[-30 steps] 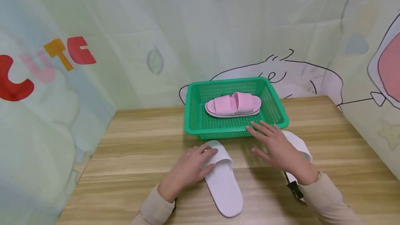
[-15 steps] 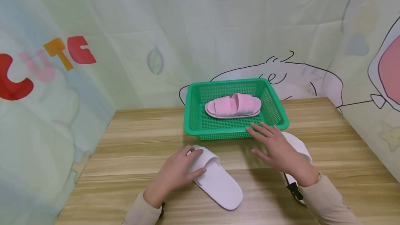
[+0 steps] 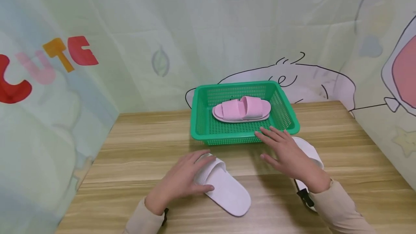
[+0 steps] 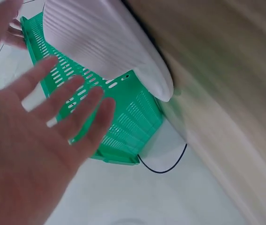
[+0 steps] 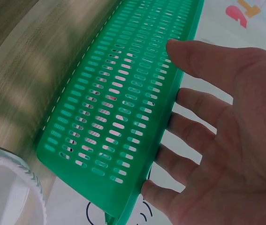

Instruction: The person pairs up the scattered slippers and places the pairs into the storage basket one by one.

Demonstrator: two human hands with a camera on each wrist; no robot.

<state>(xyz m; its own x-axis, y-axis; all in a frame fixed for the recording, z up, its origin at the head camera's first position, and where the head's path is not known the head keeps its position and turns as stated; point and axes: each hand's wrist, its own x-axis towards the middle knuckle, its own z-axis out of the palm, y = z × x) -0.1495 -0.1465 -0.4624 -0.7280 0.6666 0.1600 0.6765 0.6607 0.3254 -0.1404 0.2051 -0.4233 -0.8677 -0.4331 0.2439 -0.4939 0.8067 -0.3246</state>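
"What's in the frame on the desk?"

"A person's left hand, fingers relaxed and spread, at the strapped end of a white slipper lying at a slant, its toe pointing away to the left. The hand grips nothing; whether a fingertip touches the strap, I can't tell."

"And the other side?"

"The right hand, also released, fingers fanned at the near rim of a green basket. Contact there is unclear. A second white slipper lies partly hidden beneath that hand and forearm, just beside the basket."

"Inside the basket?"

"Pink footwear with two straps, resting sideways on the mesh floor, before a pale printed backdrop."
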